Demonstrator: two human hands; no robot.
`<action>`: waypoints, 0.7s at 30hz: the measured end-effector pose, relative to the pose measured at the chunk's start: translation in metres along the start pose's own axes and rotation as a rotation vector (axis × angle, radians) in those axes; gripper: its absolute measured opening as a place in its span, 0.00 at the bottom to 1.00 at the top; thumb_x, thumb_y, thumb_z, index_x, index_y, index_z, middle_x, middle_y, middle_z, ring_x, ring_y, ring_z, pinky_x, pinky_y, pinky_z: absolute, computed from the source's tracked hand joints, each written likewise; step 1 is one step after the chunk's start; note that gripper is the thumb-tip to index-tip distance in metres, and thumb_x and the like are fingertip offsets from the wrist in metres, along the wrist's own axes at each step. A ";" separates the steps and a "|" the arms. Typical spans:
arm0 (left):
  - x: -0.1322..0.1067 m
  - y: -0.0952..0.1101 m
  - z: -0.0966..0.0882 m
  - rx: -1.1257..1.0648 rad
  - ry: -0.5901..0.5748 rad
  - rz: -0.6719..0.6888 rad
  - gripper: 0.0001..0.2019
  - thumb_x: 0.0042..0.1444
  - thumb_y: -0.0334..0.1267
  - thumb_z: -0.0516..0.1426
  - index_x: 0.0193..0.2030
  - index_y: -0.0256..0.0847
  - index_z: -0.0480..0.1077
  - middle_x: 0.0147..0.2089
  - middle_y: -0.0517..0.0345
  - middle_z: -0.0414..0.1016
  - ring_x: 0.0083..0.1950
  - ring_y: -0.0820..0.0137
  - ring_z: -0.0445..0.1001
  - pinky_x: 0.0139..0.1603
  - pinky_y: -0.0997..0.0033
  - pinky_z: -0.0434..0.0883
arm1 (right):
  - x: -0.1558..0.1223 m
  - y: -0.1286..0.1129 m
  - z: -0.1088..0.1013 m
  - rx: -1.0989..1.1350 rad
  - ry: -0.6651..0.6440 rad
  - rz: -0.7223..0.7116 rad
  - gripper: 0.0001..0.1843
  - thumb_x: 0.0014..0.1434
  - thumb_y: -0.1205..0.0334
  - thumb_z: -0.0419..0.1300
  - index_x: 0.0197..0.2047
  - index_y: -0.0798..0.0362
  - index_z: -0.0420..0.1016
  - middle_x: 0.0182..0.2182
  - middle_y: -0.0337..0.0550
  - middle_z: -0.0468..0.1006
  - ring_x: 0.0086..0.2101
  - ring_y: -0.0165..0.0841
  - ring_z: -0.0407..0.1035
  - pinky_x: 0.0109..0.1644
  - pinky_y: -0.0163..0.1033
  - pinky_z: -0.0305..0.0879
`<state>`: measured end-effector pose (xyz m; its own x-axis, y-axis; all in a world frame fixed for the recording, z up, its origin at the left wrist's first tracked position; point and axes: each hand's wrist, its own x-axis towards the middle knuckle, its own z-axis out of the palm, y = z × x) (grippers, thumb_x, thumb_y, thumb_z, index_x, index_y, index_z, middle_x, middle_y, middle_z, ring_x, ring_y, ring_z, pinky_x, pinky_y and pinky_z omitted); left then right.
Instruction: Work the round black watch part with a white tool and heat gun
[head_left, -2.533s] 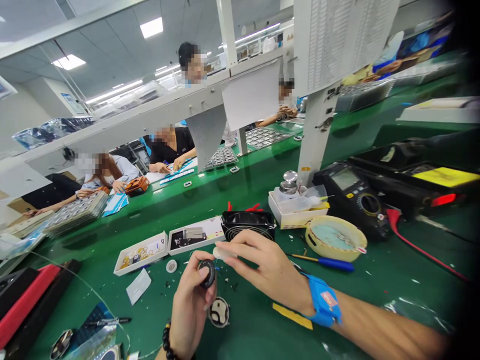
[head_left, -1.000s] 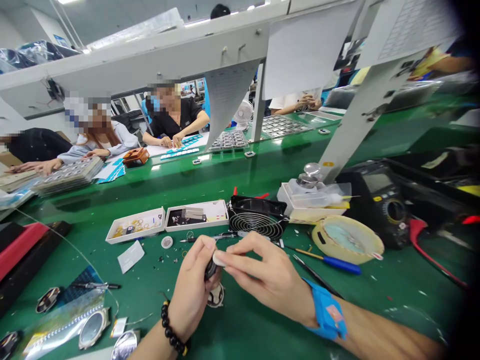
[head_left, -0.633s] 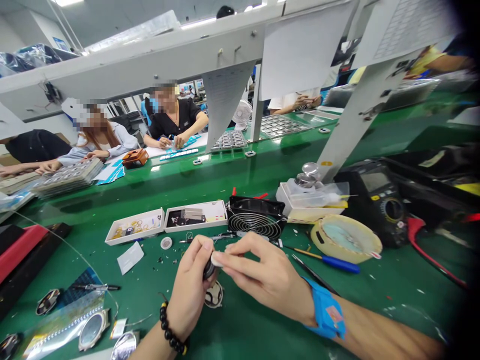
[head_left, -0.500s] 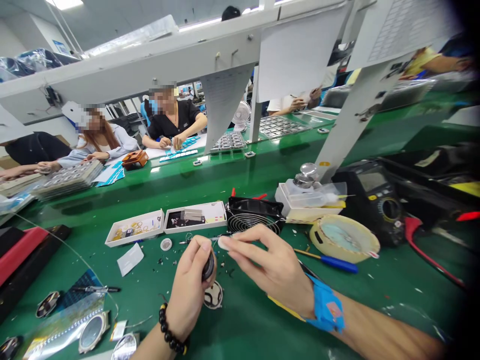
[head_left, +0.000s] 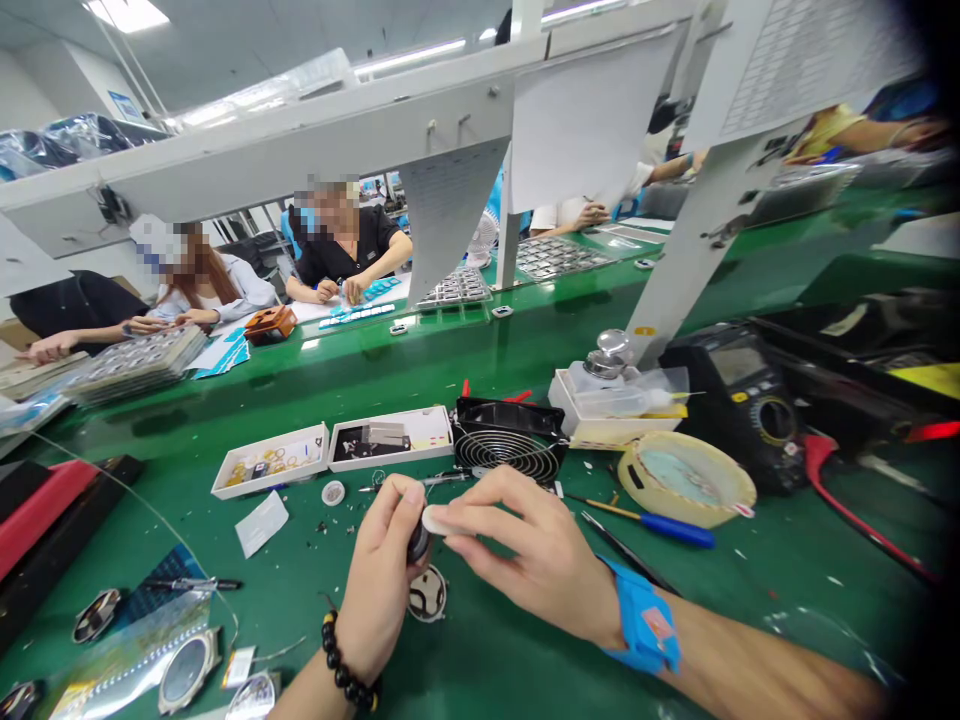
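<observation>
In the middle of the head view, my left hand point(head_left: 382, 575) is closed around a small black round piece point(head_left: 419, 541), whose edge shows beside the thumb. Between the fingertips of my right hand point(head_left: 534, 560) is a white disc point(head_left: 433, 520), close to the black piece; whether the two touch I cannot tell. Just below my hands lies a round watch case part point(head_left: 429, 596) with a pale rim. Small dark scraps lie on the green mat around my left hand.
Behind my hands stand two white boxes of small parts point(head_left: 271, 462) and a black fan point(head_left: 510, 440). Rightward are a blue-handled screwdriver point(head_left: 675, 530), tweezers point(head_left: 630, 553), a yellowish bowl point(head_left: 686, 485) and a multimeter point(head_left: 739, 400). Watch cases point(head_left: 187, 670) lie front left. Co-workers sit opposite.
My right hand has moved slightly left and down, bringing the white disc nearer to the black round piece. My left hand keeps its hold. The view has shifted slightly.
</observation>
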<state>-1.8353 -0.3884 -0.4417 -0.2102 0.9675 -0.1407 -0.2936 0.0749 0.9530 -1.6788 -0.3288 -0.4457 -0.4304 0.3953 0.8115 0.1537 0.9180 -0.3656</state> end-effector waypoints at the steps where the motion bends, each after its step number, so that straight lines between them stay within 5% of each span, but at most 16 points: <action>1: 0.000 0.000 0.000 -0.006 0.005 -0.004 0.18 0.59 0.52 0.60 0.32 0.41 0.60 0.27 0.67 0.53 0.26 0.78 0.50 0.24 0.80 0.54 | 0.000 0.000 0.001 0.002 0.000 -0.013 0.12 0.64 0.68 0.60 0.51 0.48 0.76 0.35 0.40 0.77 0.35 0.30 0.71 0.37 0.35 0.70; 21: 0.000 0.000 0.003 -0.028 -0.021 -0.023 0.18 0.61 0.51 0.59 0.32 0.41 0.60 0.27 0.67 0.53 0.26 0.77 0.49 0.24 0.81 0.55 | -0.003 0.001 0.004 0.066 -0.011 0.017 0.14 0.62 0.70 0.62 0.51 0.50 0.76 0.35 0.41 0.77 0.35 0.30 0.70 0.38 0.36 0.69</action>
<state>-1.8328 -0.3879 -0.4408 -0.1835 0.9704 -0.1570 -0.3244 0.0910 0.9415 -1.6811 -0.3289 -0.4500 -0.4382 0.4104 0.7998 0.1020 0.9067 -0.4093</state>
